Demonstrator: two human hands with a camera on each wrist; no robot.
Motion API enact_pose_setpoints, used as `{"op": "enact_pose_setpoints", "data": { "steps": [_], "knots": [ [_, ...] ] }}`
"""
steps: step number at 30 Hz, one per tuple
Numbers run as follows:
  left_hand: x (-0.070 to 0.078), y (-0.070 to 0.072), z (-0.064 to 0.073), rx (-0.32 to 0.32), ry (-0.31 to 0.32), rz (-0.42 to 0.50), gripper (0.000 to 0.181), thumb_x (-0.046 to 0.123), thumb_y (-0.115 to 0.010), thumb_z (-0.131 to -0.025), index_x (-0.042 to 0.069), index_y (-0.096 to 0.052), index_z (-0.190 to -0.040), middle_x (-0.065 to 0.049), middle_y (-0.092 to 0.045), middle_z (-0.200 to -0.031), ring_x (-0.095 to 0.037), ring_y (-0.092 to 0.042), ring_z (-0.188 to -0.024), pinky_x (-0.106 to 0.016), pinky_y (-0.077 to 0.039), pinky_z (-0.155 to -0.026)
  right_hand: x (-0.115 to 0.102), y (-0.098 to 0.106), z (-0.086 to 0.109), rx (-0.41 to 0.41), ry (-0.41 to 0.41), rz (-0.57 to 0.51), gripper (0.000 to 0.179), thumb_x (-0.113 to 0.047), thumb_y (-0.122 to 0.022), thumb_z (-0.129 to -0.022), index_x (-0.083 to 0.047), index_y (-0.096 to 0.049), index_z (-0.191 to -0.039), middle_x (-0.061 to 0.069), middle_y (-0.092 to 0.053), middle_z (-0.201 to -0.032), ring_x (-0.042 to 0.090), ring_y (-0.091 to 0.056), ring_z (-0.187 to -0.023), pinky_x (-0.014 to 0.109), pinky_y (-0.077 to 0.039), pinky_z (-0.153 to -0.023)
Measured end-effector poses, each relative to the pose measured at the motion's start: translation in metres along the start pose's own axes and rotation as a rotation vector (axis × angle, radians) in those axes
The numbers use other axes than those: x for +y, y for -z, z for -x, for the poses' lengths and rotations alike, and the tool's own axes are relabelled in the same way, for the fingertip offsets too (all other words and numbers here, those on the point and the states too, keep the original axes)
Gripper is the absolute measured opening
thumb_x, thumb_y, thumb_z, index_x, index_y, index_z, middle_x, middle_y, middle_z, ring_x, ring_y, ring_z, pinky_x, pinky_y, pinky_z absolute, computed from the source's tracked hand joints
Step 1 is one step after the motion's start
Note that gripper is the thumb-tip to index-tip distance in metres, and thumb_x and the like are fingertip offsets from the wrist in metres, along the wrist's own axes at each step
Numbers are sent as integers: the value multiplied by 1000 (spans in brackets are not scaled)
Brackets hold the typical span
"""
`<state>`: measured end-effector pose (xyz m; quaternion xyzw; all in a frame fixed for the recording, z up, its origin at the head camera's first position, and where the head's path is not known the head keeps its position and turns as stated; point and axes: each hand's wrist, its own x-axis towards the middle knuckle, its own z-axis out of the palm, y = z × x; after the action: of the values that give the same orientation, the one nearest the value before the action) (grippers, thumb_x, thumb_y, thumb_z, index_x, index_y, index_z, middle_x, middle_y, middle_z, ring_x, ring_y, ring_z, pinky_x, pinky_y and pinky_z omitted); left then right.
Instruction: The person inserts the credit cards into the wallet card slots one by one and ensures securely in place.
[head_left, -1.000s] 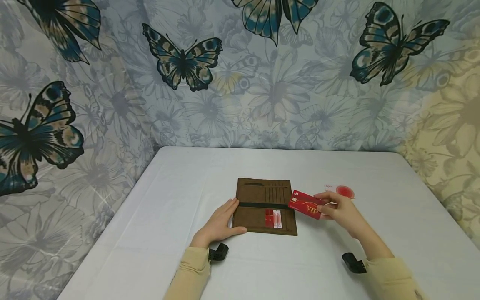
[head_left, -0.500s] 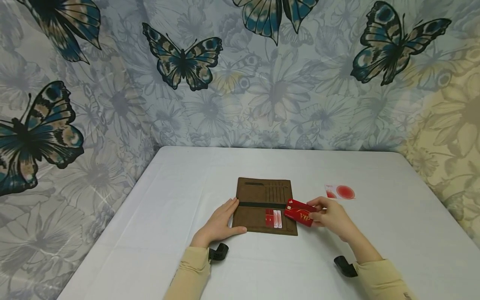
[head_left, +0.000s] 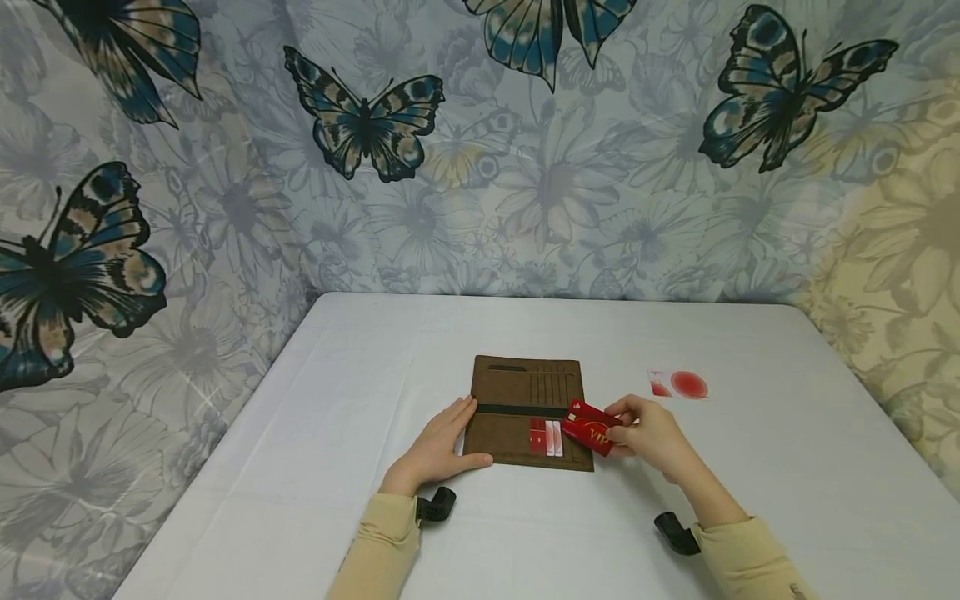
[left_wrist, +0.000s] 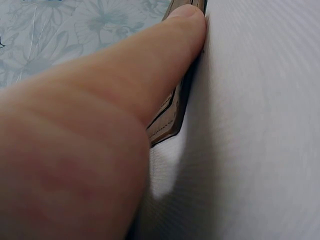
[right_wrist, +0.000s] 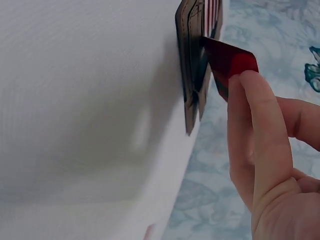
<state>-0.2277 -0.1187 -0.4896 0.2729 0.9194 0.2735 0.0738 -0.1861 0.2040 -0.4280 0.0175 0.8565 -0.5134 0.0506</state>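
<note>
A brown wallet [head_left: 517, 387] lies spread flat on the table, with a dark band across its middle and card slots on both halves. Several red and white card edges [head_left: 546, 437] show in the slots of its near half. My left hand [head_left: 435, 446] rests on the wallet's left edge, fingers straight, thumb [left_wrist: 187, 22] on the near corner. Between thumb and fingers, my right hand [head_left: 652, 433] pinches a red VIP card [head_left: 591, 427]. This card is tilted over the wallet's right side; in the right wrist view its far corner meets the wallet near the slots.
A white and red card [head_left: 686, 384] lies on the white-covered table [head_left: 360, 358], right of the wallet and beyond my right hand. Behind the table hangs a butterfly-patterned cloth [head_left: 555, 183]. A small black camera sits on each wrist.
My right hand has carried the red VIP card leftward and slightly nearer, over the wallet's right side. The white and red card is now uncovered. My left hand stays in place.
</note>
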Motion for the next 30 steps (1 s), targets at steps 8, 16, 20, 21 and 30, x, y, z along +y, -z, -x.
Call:
{"op": "enact_pose_setpoints", "data": {
  "steps": [8,16,20,21,30],
  "knots": [
    [0,0,0,-6,8,-10,93,60,-60,-80,9,-20,-148,-4,-15,-153,-21,-11,-139,-43,-15,-109,6,3,-2,-65,-22,-96,29,5,-61,-82,13,-53,-109,14,-50,-87,23,-58,-76,35,-55,-61],
    [1,2,1,1,-1,-2,92,57,-62,-81,8,-21,-148,-6,-16,-153,-22,-12,-139,-44,-15,-109,10,6,-1,-138,-50,-53,29,3,-62,-83,9,-58,-111,15,-50,-93,25,-56,-84,35,-55,-63],
    [3,2,2,-2,0,5,92,57,-62,-81,8,-21,-148,-5,-16,-152,-22,-12,-139,-45,-15,-109,14,7,-1,-184,-64,-7,30,0,-63,-83,6,-60,-112,15,-51,-98,28,-53,-90,35,-55,-64],
    [3,2,2,-2,-1,6,92,57,-61,-81,8,-21,-148,-5,-16,-152,-22,-12,-139,-45,-16,-109,15,7,-2,-192,-64,1,30,0,-63,-83,6,-60,-112,16,-52,-100,29,-51,-92,35,-55,-64],
    [1,0,1,-5,1,5,93,58,-60,-81,8,-21,-148,-5,-16,-153,-22,-11,-139,-45,-15,-109,16,5,-9,-194,-57,67,28,-1,-63,-82,1,-64,-110,15,-54,-105,32,-48,-97,34,-54,-65]
  ]
}}
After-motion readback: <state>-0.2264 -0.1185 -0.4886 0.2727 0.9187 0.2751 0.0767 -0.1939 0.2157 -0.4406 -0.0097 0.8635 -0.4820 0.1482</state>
